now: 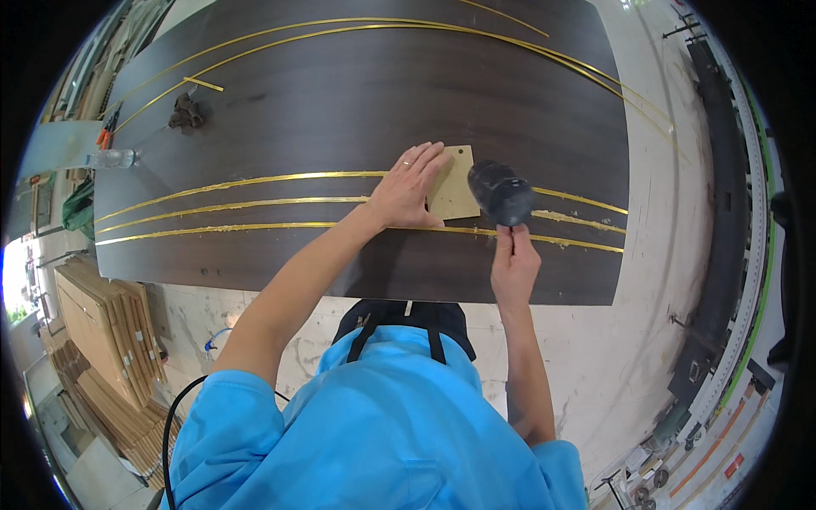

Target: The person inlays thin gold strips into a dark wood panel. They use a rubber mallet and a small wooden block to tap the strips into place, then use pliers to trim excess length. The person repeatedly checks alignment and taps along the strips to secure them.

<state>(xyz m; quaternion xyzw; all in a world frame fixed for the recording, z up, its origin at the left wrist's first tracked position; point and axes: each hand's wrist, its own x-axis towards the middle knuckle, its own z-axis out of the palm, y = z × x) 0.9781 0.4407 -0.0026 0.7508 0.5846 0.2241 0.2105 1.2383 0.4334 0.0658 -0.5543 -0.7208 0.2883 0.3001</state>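
Note:
A large dark brown panel [340,106] lies in front of me, with three long gold strips [280,204] running across its near half. Crumbly yellowish residue sits along parts of those strips. My left hand [401,191] grips the left side of a flat tan board [460,189], its thumb at the near edge and fingers at the far one. The board lies over the strips and has a small hole at a far corner. In my right hand [516,268] is the handle of a black mallet [501,194], its head above the board's right edge.
Loose gold strips [374,27] curve across the far side of the panel. At the left lie a crumpled dark rag [185,113], red-handled pliers [105,134] and a clear plastic bottle [112,159]. Stacked brown boards [106,331] stand at lower left.

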